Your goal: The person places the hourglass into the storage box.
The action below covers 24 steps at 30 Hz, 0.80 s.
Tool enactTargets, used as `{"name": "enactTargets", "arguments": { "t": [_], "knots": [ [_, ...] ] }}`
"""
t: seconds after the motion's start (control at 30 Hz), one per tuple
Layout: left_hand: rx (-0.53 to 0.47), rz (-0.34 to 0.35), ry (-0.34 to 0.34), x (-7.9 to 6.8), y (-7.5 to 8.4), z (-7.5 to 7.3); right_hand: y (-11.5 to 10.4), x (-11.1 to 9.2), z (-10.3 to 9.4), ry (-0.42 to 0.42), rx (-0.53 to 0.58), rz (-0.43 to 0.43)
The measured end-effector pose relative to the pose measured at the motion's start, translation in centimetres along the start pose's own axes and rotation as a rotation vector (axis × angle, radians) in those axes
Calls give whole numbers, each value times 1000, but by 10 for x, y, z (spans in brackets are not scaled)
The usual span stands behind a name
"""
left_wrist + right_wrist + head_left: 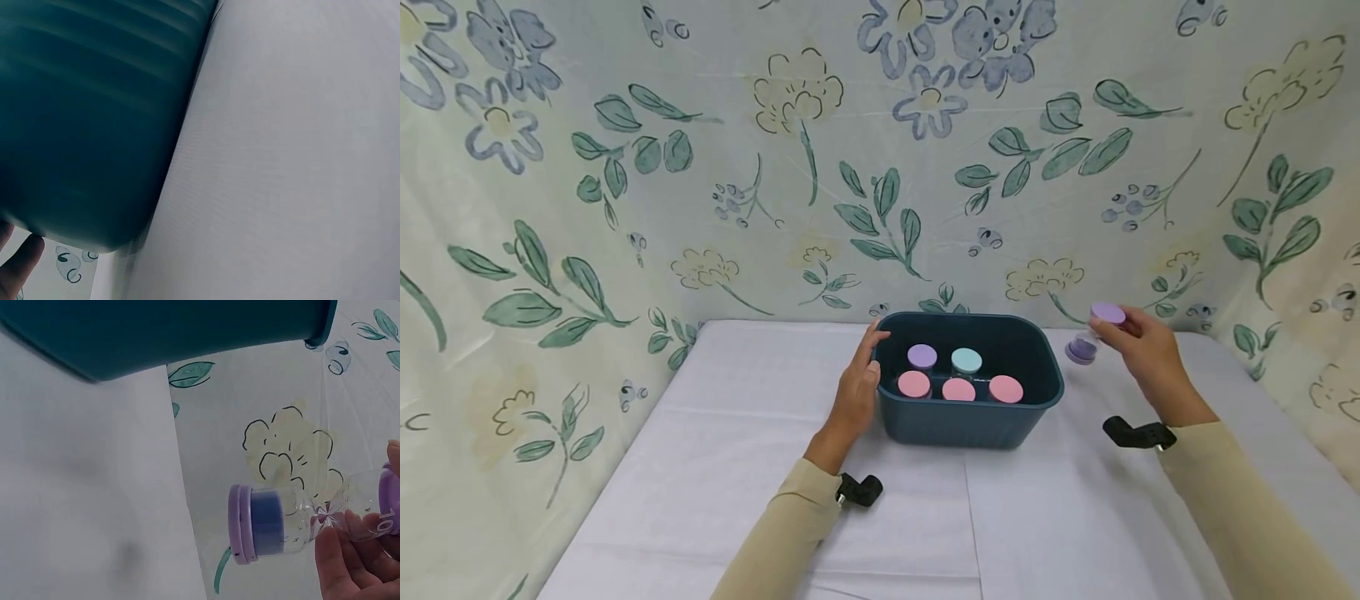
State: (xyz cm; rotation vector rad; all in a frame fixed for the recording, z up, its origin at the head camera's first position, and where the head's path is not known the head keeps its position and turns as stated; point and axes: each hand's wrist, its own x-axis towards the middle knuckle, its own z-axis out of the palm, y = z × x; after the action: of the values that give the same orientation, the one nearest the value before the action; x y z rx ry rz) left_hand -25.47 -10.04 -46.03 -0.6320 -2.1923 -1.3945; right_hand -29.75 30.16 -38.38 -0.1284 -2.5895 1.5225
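My right hand [1150, 354] pinches a sand timer [269, 522] with purple end caps, holding it to the right of the bin. Purple sand lies in the lower bulb, and the number 10 shows on the upper cap. At the left end of a dark teal plastic bin [958, 425], my left hand [855, 387] rests against the wall with its fingers extended up to the rim. Inside the bin stand more timers: one with a purple cap [922, 357], one with a light blue cap [966, 361] and three with pink caps [913, 384].
A white cloth [737, 467] covers the table beneath the bin. Behind it hangs a flowered curtain [880, 200], close to the table's back edge. Each sleeve carries a black wrist mount [1138, 433].
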Motion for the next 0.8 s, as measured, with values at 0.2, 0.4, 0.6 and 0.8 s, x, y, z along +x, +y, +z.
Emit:
{"name": "enactTargets", "arguments": {
  "t": [0.2, 0.4, 0.6, 0.8],
  "knots": [
    [2, -9, -3, 0, 2, -1, -13, -5, -1, -6, 22, -56],
    [-8, -11, -6, -1, 1, 0, -29, -10, 1, -10, 39, -71],
    [-19, -3, -3, -1, 0, 0, -41, -14, 2, 1, 82, -105],
    [-12, -12, -5, -1, 2, -1, -51, -19, 1, 22, 85, -149]
  ]
}}
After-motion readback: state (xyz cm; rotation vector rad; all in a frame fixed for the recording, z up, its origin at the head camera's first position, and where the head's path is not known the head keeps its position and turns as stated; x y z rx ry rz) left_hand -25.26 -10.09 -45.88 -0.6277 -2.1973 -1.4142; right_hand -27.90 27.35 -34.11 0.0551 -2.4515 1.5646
